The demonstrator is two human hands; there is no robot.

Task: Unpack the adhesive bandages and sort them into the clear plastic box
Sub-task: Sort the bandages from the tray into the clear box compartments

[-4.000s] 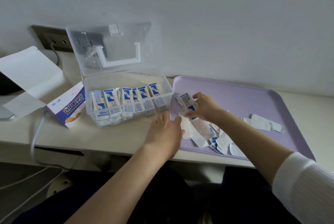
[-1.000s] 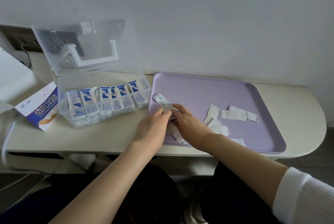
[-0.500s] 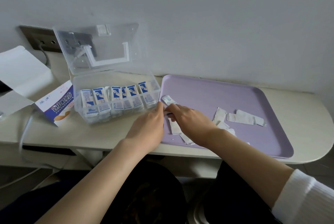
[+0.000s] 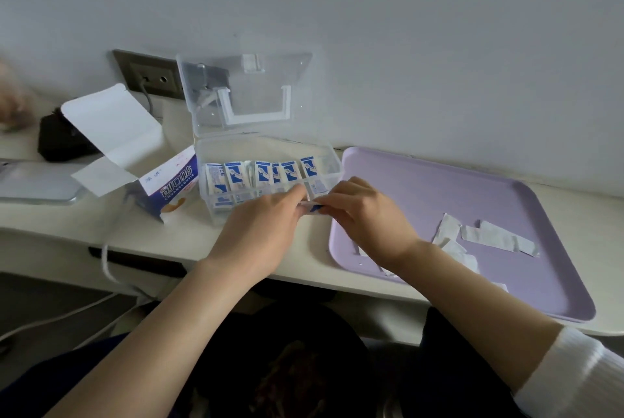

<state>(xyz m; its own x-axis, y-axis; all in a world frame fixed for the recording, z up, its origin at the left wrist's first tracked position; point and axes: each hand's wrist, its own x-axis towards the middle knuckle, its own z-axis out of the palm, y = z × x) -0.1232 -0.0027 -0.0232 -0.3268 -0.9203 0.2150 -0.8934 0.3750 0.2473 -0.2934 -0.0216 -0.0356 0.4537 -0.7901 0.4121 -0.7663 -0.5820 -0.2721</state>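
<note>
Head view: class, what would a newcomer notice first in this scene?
Both hands meet at the centre: the left hand and right hand pinch a blue-and-white bandage just in front of the clear plastic box. That box, lid open, holds a row of upright packets. To its right lies a purple tray with white paper strips.

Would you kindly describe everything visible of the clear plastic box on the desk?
The clear plastic box is a transparent rectangular case standing on the desk, between a cardboard carton and the purple tray. Its hinged lid, with white handle and latch, is open and tilts back toward the wall. A row of blue-and-white bandages stands upright inside. The left hand and right hand pinch a wrapped bandage by its front wall; contact cannot be told.
</note>
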